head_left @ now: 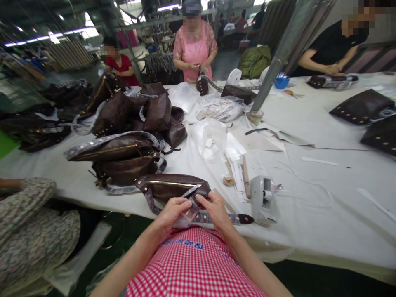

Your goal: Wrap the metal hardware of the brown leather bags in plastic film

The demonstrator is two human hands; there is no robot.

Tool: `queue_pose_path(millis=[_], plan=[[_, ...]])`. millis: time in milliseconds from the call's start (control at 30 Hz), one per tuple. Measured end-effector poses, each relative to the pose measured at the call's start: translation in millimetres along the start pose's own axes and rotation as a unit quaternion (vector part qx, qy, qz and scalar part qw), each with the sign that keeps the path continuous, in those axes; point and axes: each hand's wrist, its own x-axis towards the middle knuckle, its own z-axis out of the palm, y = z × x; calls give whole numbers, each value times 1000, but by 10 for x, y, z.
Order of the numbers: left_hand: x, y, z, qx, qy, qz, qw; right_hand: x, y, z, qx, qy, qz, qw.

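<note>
A dark brown leather bag [173, 186] with a gold zip lies at the near edge of the white table [309, 198]. Its studded strap [216, 218], wrapped in clear plastic, runs right along the table edge to a brown leather tip. My left hand [172, 211] and my right hand [213, 208] both pinch the wrapped strap close to the bag, fingers closed, thumbs near each other. A white tape dispenser [262, 198] stands just right of my right hand.
A pile of brown bags [130, 123] fills the left of the table. Plastic bags [213, 136], paper strips and a tape roll [229, 180] lie in the middle. A metal pole [278, 57] rises from the table. Other people work at the left, far side and right corner.
</note>
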Motion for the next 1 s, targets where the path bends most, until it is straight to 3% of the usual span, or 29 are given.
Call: queue_pose_path(millis=[367, 533, 633, 733, 867, 1000], plan=[[66, 11, 7, -10, 14, 14, 1000, 9, 65, 65, -26, 1, -31, 999], [110, 51, 19, 89, 32, 49, 994, -10, 62, 68, -34, 13, -16, 999], [71, 78, -37, 137, 18, 57, 989, -23, 37, 59, -11, 17, 0, 1000], [-14, 77, -146, 162, -32, 37, 986, -29, 28, 54, -4, 25, 9, 1000], [-109, 22, -210, 114, -53, -8, 992, -33, 53, 67, 3, 19, 9, 1000], [-126, -46, -120, 40, -40, -18, 998, -47, 55, 87, 4, 15, 3, 1000]])
